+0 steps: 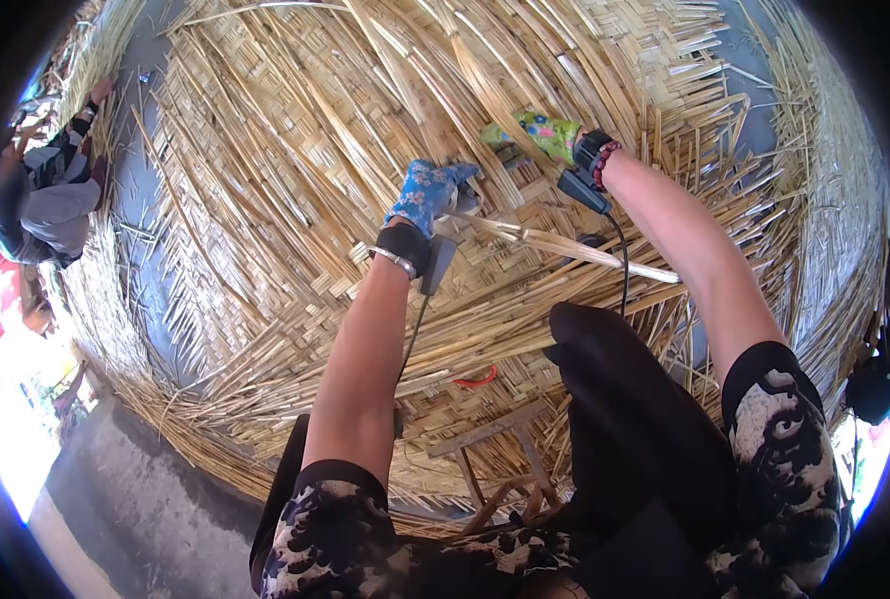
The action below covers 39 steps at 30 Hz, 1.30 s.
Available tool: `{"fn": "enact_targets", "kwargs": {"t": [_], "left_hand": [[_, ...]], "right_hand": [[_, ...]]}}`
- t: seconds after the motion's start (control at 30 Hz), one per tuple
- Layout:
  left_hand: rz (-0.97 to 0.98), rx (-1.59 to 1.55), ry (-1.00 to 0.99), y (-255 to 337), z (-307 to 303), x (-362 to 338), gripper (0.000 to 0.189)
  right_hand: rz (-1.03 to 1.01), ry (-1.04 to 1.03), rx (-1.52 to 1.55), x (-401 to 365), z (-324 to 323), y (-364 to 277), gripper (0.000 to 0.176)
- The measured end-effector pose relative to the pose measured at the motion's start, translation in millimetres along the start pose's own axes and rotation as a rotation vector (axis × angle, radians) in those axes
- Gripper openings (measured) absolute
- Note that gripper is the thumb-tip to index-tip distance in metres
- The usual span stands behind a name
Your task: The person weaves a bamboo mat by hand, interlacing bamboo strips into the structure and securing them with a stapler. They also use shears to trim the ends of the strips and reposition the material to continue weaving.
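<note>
My left hand (425, 195), in a blue flowered glove, is closed around flattened reed strips at the middle of a large woven reed mat (295, 130). A pale split reed (575, 248) runs from beside this hand toward the lower right. My right hand (540, 135), in a green flowered glove, lies a little farther out and to the right. A long reed strip (510, 115) passes across its fingers, which curl about it. Both hands are low against the weave, and some fingertips are hidden by strips.
Loose reeds (385, 349) lie across the mat before my knees. A small wooden stool (495, 449) and a red ring-like piece (477, 377) are near my legs. Another person (50, 200) sits at the far left. Grey concrete (145, 499) borders the mat.
</note>
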<state>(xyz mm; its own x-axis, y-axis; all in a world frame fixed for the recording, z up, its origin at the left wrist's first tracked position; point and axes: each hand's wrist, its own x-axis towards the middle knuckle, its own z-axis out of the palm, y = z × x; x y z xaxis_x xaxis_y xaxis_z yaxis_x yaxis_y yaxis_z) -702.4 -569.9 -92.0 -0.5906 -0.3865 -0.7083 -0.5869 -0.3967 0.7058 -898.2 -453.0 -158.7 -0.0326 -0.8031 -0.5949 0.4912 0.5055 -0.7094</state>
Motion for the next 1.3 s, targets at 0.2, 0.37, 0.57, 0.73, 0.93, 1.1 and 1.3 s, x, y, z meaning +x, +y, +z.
{"fn": "enact_targets", "kwargs": {"t": [0.2, 0.37, 0.57, 0.73, 0.93, 1.1, 1.3], "left_hand": [[-0.033, 0.073, 0.011, -6.5, -1.9, 6.2, 0.011], [0.293, 0.89, -0.043, -12.9, -6.1, 7.3, 0.022], [0.489, 1.312, -0.025, -11.3, -6.0, 7.8, 0.037], [0.468, 1.507, -0.003, -6.6, -1.7, 5.8, 0.034], [-0.036, 0.223, 0.13, -39.3, -5.7, 26.1, 0.026], [-0.069, -0.112, 0.194, -1.8, 10.5, -5.4, 0.02], [0.12, 0.23, 0.036, -15.1, 4.7, 1.8, 0.017]], "right_hand": [[0.021, 0.025, 0.057, -1.0, -0.4, 0.2, 0.027], [0.043, 0.065, 0.117, -0.9, -0.2, 1.1, 0.026], [0.139, 0.299, 0.41, -2.4, 3.3, 6.2, 0.026], [-0.186, -0.084, -0.086, -4.1, -10.0, 5.8, 0.029], [-0.081, -0.115, -0.077, -33.2, 16.7, -39.3, 0.03], [-0.101, -0.122, 0.165, 4.0, -16.0, 8.0, 0.031], [-0.073, 0.017, -0.158, -3.9, -12.2, -6.9, 0.032]]}}
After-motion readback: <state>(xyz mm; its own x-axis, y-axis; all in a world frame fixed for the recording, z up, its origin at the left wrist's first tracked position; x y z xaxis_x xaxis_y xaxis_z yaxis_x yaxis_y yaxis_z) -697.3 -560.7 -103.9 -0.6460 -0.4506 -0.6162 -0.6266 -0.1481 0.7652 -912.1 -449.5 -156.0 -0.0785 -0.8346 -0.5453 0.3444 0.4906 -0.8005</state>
